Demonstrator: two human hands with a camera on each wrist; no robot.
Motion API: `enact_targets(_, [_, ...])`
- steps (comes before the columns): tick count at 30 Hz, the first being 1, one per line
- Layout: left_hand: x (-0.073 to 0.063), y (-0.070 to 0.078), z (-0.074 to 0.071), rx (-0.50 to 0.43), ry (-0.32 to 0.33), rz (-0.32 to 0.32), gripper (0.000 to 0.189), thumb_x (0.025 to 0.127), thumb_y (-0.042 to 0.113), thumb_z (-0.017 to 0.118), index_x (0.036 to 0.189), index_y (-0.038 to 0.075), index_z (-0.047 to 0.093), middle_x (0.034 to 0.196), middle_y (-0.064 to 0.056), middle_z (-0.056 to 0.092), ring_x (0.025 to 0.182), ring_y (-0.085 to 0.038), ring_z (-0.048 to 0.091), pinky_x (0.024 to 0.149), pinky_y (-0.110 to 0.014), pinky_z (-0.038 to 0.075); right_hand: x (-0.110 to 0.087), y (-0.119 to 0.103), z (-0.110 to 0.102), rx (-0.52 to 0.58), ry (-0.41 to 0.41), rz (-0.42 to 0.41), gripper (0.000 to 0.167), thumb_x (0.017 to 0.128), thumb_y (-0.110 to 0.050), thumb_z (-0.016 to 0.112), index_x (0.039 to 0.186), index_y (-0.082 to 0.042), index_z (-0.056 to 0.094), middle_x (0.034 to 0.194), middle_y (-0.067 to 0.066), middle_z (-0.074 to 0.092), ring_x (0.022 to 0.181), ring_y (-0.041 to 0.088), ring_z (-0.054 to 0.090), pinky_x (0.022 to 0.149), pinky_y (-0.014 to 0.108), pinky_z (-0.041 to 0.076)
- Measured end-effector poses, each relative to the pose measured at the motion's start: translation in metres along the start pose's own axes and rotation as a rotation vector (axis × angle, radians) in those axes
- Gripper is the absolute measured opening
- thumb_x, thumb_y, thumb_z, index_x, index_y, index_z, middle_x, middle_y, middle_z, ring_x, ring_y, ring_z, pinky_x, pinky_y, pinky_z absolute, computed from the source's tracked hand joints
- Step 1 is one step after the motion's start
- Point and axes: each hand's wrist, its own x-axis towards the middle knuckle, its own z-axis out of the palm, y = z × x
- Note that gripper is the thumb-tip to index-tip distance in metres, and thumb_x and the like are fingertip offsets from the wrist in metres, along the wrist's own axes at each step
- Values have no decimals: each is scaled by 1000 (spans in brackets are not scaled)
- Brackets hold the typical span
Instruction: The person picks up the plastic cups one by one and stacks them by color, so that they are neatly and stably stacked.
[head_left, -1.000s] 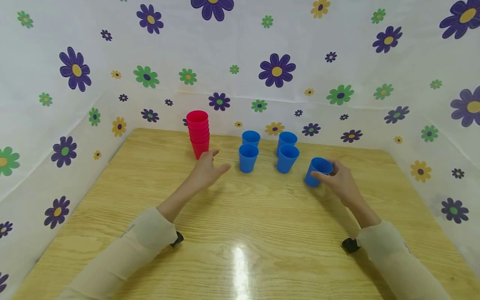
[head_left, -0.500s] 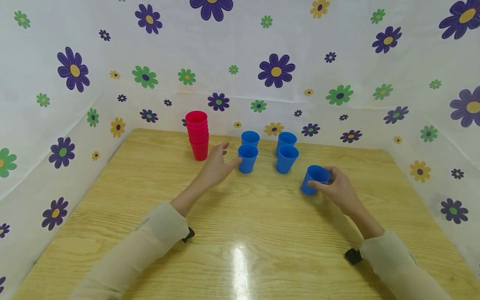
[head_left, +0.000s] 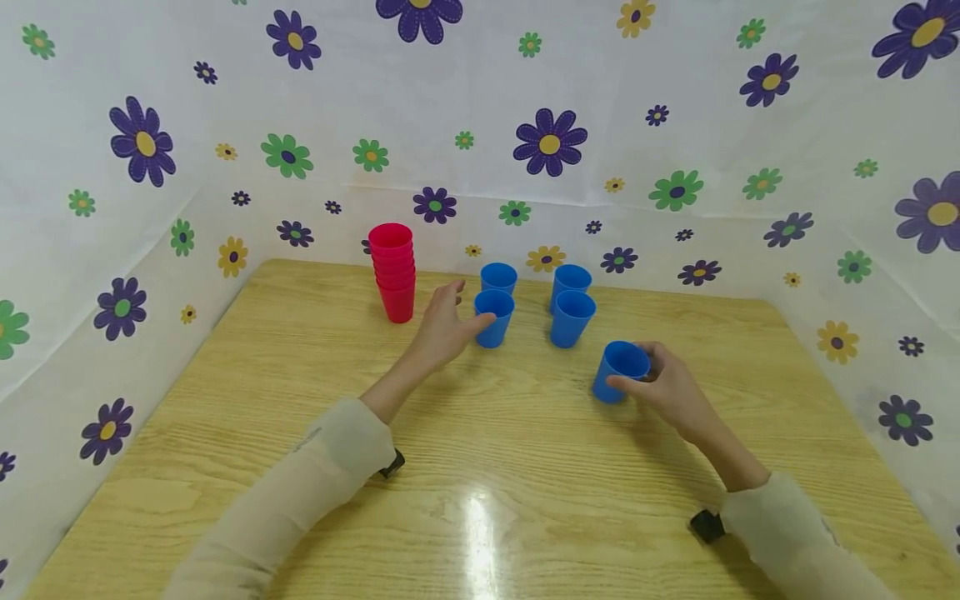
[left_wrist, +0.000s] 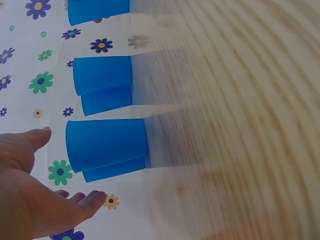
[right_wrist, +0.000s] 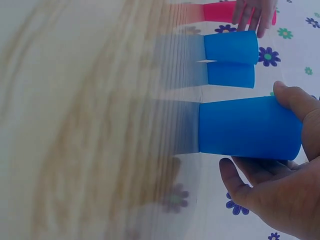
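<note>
My right hand [head_left: 675, 392] grips a blue plastic cup [head_left: 611, 383] from its right side, thumb in front and fingers behind. That cup is upright, its base right at the tabletop in the right wrist view. Spread wide, my left hand [head_left: 441, 332] is just left of the front-left blue cup [head_left: 498, 332]; its thumb overlaps this cup in the head view. A gap shows between the left hand and the blue cup [left_wrist: 107, 142] in the left wrist view. Behind the front-left cup stands another blue cup [head_left: 498, 273].
Two more blue cups, a front one [head_left: 572, 323] and a back one [head_left: 570, 277], stand between the hands. Left of them rises a stack of red cups [head_left: 397, 292]. The wooden table [head_left: 525, 467] meets a flower-print cloth [head_left: 465, 100] behind and at both sides.
My right hand has brought its blue cup toward me and slightly left. My left hand has moved right, from beside the red stack to the front-left blue cup.
</note>
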Motion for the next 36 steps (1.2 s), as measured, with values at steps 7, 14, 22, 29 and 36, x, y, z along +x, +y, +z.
enact_targets(7, [8,-3,9,-17,9,-28,80,98,32,73,158,0,31,157,-21,38,141,-37,43,109,-50,46,-2,0,2,5,-15,-18,68,97,-27,75,147,6,42,138,27,57,116,37,61,98,45,52])
enact_targets(14, [13,-4,15,-15,5,-44,81,98,33,73,159,2,31,156,-20,37,141,-36,43,109,-49,47,-4,0,4,17,-33,-34,69,97,-25,75,149,6,40,139,27,57,116,37,62,97,44,53])
enact_targets(22, [17,-7,18,-8,-1,-29,83,97,36,74,159,2,31,157,-19,39,141,-36,44,110,-50,45,-7,-1,4,29,-36,-53,75,98,-23,74,155,6,33,145,30,52,120,42,60,96,40,54])
enact_targets(29, [18,-9,21,-20,-42,7,83,96,29,76,158,-2,30,156,-21,41,139,-39,47,109,-50,46,-9,-2,3,60,-35,-56,75,99,-22,72,156,5,31,148,31,49,124,46,59,100,49,53])
enact_targets(36, [18,-8,24,-2,-48,2,74,97,26,74,156,1,35,151,-20,47,137,-38,49,110,-49,46,-9,-1,3,82,-34,-66,73,100,-20,71,156,4,31,148,31,49,126,46,58,102,50,52])
